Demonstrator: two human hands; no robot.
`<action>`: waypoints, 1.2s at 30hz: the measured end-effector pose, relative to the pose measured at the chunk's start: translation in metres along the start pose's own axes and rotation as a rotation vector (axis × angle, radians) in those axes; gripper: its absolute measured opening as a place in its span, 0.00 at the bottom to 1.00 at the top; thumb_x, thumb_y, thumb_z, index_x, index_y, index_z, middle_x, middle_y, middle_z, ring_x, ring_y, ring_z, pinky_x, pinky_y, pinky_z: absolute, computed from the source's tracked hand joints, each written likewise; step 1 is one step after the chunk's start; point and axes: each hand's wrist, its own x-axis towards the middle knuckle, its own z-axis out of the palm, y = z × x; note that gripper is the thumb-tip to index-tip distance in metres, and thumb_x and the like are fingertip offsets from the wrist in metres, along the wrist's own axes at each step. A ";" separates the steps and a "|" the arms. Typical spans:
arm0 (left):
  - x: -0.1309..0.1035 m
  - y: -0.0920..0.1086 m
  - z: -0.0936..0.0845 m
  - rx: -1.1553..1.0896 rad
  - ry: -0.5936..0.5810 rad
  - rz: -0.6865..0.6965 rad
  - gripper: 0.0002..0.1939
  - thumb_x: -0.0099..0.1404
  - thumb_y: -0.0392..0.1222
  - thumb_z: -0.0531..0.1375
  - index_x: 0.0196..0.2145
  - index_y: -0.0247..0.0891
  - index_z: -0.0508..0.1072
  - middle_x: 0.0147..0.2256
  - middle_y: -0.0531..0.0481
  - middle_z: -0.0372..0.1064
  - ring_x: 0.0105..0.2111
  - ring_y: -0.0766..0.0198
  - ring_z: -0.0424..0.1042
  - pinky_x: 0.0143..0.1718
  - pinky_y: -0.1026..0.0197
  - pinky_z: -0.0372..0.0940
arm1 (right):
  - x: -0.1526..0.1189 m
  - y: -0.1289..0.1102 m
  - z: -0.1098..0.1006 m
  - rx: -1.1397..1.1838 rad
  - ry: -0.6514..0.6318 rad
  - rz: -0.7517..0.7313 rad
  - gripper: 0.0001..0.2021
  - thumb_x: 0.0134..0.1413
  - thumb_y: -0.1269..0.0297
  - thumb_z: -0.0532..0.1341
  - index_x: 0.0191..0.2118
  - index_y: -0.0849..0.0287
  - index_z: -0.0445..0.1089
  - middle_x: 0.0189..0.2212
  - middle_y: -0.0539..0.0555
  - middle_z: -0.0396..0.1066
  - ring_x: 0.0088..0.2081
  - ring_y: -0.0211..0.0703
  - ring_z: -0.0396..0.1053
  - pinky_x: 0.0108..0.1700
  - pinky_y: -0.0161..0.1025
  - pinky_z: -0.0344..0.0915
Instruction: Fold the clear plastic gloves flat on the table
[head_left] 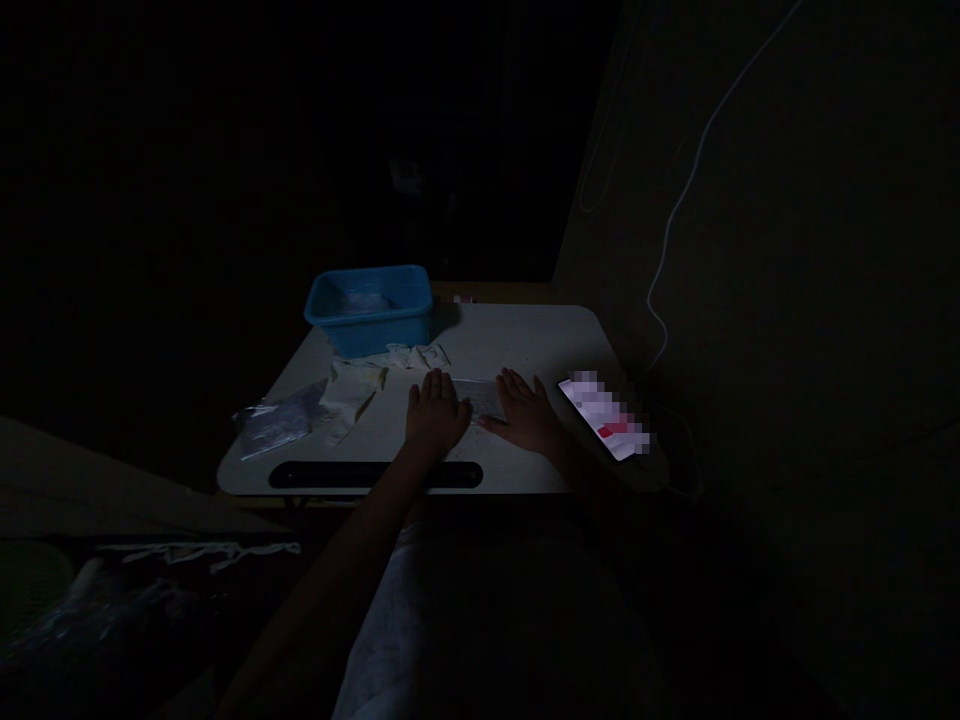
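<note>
A clear plastic sheet or bag (480, 398) lies flat on the white table (525, 335), partly covered by both hands. My left hand (437, 415) rests palm down on its left side, fingers stretched out. On its right side lies my right hand (525, 412), also flat, with the thumb spread toward the left hand. To the left of my hands are crumpled pale paper or wrapper pieces (351, 392) and a clear plastic bag (283, 418). It is too dark to make out what the plastic under my hands contains.
A blue plastic basin (379, 330) with clear plastic inside stands at the table's back left. A lit phone (600, 415) lies near the right edge. A black slot strip (337, 475) runs along the front edge. A white cable (697, 160) hangs on the right wall.
</note>
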 end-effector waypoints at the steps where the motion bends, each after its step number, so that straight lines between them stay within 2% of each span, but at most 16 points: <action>1: 0.000 0.000 0.000 0.002 0.004 0.001 0.32 0.64 0.49 0.38 0.58 0.23 0.51 0.60 0.34 0.47 0.61 0.51 0.45 0.58 0.48 0.45 | 0.000 0.000 -0.001 0.002 -0.005 0.000 0.39 0.54 0.39 0.40 0.60 0.69 0.49 0.62 0.65 0.44 0.63 0.53 0.41 0.60 0.57 0.40; 28: -0.001 0.000 -0.001 0.001 -0.013 -0.007 0.32 0.65 0.50 0.39 0.59 0.24 0.52 0.60 0.35 0.46 0.61 0.52 0.45 0.58 0.48 0.45 | -0.001 0.000 -0.002 -0.008 -0.001 -0.008 0.39 0.54 0.40 0.41 0.60 0.69 0.49 0.61 0.65 0.45 0.63 0.52 0.41 0.60 0.56 0.41; 36: 0.000 -0.001 0.002 0.023 0.017 -0.004 0.32 0.65 0.50 0.39 0.59 0.23 0.52 0.60 0.34 0.47 0.60 0.52 0.46 0.57 0.48 0.46 | -0.001 0.000 -0.001 0.001 0.010 -0.003 0.39 0.54 0.39 0.41 0.60 0.68 0.50 0.61 0.65 0.46 0.62 0.52 0.42 0.60 0.56 0.40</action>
